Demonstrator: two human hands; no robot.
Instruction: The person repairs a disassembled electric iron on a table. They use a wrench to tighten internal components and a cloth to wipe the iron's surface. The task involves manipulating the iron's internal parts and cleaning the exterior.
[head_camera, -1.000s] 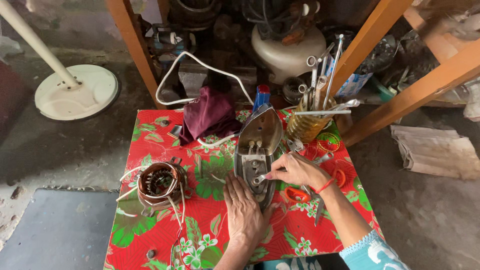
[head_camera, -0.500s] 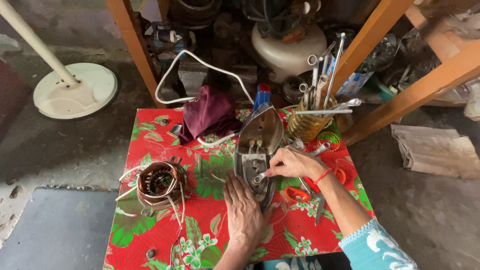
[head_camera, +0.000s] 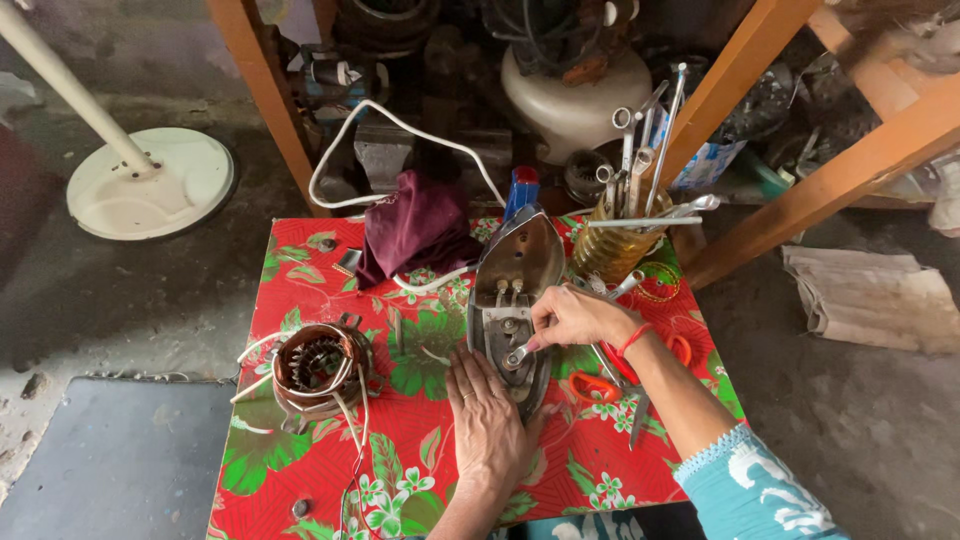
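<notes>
An opened clothes iron base (head_camera: 512, 290), grey metal with small terminals, lies on a small table with a red floral cloth (head_camera: 300, 290). My left hand (head_camera: 488, 420) lies flat on the cloth, fingers against the iron's near end. My right hand (head_camera: 575, 318) pinches a small metal spanner (head_camera: 517, 353) whose head sits on a fitting in the iron's lower middle. A red thread circles my right wrist.
A copper-wound motor stator (head_camera: 318, 368) with loose wires sits at the table's left. A maroon cloth (head_camera: 412, 230) and white cable (head_camera: 400, 125) lie at the back. A jar of spanners (head_camera: 625, 240) stands back right; orange-handled scissors (head_camera: 600, 385) lie under my right forearm. A fan base (head_camera: 150, 182) stands on the floor at left.
My right hand has shifted slightly up and left over the iron, turning the spanner a little. The left hand stays in place.
</notes>
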